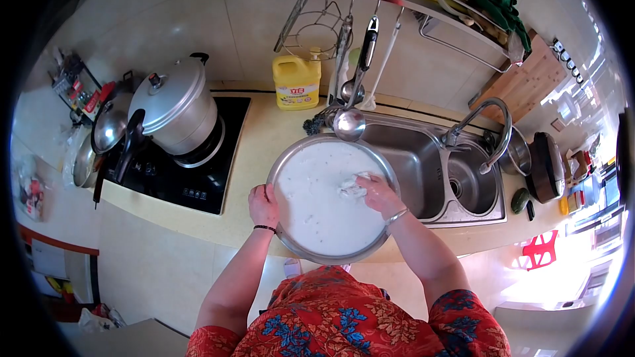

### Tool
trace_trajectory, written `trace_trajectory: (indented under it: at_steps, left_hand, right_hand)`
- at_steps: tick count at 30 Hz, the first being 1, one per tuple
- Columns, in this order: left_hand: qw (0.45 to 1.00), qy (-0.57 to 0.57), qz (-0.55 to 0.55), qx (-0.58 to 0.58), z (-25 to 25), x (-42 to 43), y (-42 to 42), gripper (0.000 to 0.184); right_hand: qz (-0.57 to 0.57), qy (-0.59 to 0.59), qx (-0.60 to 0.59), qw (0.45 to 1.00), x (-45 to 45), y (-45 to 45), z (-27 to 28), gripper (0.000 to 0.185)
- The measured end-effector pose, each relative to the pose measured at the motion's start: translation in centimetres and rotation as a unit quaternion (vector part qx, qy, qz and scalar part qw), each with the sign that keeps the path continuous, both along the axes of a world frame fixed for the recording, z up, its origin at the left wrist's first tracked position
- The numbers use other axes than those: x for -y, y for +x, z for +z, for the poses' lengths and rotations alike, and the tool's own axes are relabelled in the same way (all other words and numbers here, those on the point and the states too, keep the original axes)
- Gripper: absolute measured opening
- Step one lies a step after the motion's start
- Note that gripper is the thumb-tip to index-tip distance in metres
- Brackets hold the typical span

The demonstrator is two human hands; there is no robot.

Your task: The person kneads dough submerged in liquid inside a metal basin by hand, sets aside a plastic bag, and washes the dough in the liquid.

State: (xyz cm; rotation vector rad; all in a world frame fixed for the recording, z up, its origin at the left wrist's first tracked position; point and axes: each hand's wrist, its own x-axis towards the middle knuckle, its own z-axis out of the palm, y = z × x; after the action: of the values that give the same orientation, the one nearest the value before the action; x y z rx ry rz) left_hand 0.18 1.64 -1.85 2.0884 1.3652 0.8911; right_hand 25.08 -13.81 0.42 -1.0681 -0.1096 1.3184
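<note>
A wide metal basin (pixel 391 241) filled with milky white liquid stands on the counter in front of me. My left hand (pixel 264 206) holds the basin's left rim, its fingers wrapped round the edge. Over the right side of the liquid, my right hand (pixel 378 195) is closed on a wet white cloth-like thing (pixel 352 188) at the surface. Part of that thing is hidden by the liquid and my fingers. Small bits float in the liquid.
Left of the basin, a large pot (pixel 173 106) sits on a black cooktop (pixel 165 188). A double sink (pixel 413 158) adjoins the basin's right side. Behind are a yellow jug (pixel 296 86) and a ladle (pixel 349 123) hanging low over the basin's back rim.
</note>
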Motion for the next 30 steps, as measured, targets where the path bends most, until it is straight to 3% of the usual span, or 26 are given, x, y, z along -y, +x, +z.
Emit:
trace_trajectory:
  at_steps: [13,15,18,21,22,24,28,30]
  left_hand:
    - [1.0,-0.007,0.007,0.004,0.4,0.1,0.1,0.031]
    - [1.0,-0.005,0.008,0.002,0.2,0.1,0.0,0.03]
    - [1.0,-0.005,0.008,0.002,0.2,0.1,0.1,0.03]
    - [1.0,-0.011,0.008,0.003,0.2,0.0,0.1,0.03]
    - [1.0,-0.016,0.006,0.003,0.2,0.0,0.0,0.03]
    - [1.0,-0.017,0.006,0.007,0.2,0.0,0.1,0.03]
    - [1.0,-0.017,0.004,0.011,0.1,0.0,0.1,0.03]
    - [1.0,-0.015,0.005,0.011,0.1,0.0,0.1,0.03]
  right_hand:
    - [0.059,0.035,0.063,0.996,-0.4,-1.3,2.0,0.032]
    - [0.064,-0.065,0.251,0.964,-0.7,-1.6,2.6,0.026]
    - [0.04,-0.162,0.356,0.92,-1.2,-1.9,2.6,0.023]
    - [0.048,-0.194,0.364,0.91,-1.2,-1.8,3.1,0.031]
    - [0.049,-0.194,0.364,0.91,-1.1,-1.8,3.4,0.031]
    - [0.072,-0.218,0.253,0.94,-0.7,-1.5,4.0,0.046]
    - [0.018,-0.194,0.217,0.957,-0.5,0.4,-0.6,0.054]
    - [-0.013,0.004,0.026,1.0,-0.1,0.3,-0.4,0.053]
